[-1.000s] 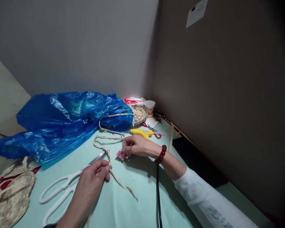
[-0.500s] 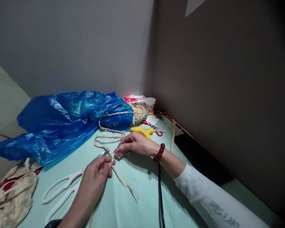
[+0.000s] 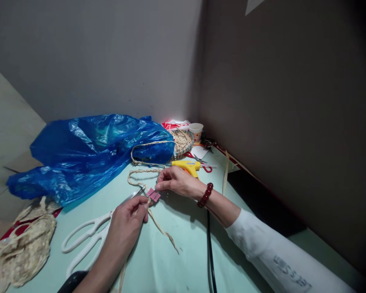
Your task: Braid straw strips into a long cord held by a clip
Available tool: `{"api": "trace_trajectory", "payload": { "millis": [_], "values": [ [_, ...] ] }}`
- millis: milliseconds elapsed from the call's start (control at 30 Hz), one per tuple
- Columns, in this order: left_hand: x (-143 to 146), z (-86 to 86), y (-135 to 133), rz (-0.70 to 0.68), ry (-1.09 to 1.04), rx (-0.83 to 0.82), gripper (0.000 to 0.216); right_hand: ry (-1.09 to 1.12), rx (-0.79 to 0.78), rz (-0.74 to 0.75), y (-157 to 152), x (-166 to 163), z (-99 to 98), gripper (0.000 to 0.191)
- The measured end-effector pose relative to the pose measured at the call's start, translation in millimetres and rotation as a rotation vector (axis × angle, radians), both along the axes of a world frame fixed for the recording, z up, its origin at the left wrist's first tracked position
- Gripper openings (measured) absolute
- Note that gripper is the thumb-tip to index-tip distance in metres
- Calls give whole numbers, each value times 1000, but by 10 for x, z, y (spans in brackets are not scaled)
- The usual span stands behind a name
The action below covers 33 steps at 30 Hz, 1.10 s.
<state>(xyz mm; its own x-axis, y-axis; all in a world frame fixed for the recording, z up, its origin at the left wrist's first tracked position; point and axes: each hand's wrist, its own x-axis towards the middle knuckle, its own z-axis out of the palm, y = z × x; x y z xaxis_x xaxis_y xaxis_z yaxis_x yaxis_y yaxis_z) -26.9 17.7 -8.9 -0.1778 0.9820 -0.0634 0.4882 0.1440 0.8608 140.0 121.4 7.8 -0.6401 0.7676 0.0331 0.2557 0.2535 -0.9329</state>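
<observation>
The right hand (image 3: 175,182) pinches a small pink binder clip (image 3: 154,195) between thumb and forefinger, holding it against a braided straw cord (image 3: 140,173). The left hand (image 3: 128,215) closes its fingertips on the same cord just beside the clip, so both grips meet at one spot on the pale green table (image 3: 171,260). From there the cord loops away toward a crumpled blue plastic bag (image 3: 91,150), and a loose tail trails toward the near edge.

The step in hand looks like clamping the clip onto the braid at the pinch; finishing it would call for the cord to be kept steady while the clip seats squarely across it.

Large white scissors (image 3: 88,240) lie just under the left hand, blades pointing at the clip. A yellow glue gun (image 3: 187,165) sits just beyond the right hand, and a black cable (image 3: 210,244) runs beneath the wrist. Whether the clip already bites the cord is probably hidden by the fingers. A heap of straw braid (image 3: 18,252) is cut off at the left edge.
</observation>
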Motion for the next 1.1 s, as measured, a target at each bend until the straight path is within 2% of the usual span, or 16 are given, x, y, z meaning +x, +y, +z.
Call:
{"api": "trace_trajectory", "payload": {
  "millis": [333, 600, 833, 900, 1033, 1100],
  "values": [
    [1, -8, 21, 31, -20, -18, 29, 40, -41, 12, -1, 15, -1, 32],
    [-8, 8, 16, 3, -47, -33, 20, 100, -171, 79, -13, 5, -52, 38],
    [12, 88, -31, 0, -228, -95, 20, 93, -227, 91, -33, 31, -7, 35],
    [16, 114, -59, -7, -305, -142, 19, 5, -120, 43, -88, 63, 50, 34],
    [34, 107, -95, 6, -474, -204, 18, -251, 297, -253, -398, 134, 177, 16],
    [54, 94, -109, 2, -563, -209, 16, -272, 286, -245, -614, 127, 193, 21]
  ]
}}
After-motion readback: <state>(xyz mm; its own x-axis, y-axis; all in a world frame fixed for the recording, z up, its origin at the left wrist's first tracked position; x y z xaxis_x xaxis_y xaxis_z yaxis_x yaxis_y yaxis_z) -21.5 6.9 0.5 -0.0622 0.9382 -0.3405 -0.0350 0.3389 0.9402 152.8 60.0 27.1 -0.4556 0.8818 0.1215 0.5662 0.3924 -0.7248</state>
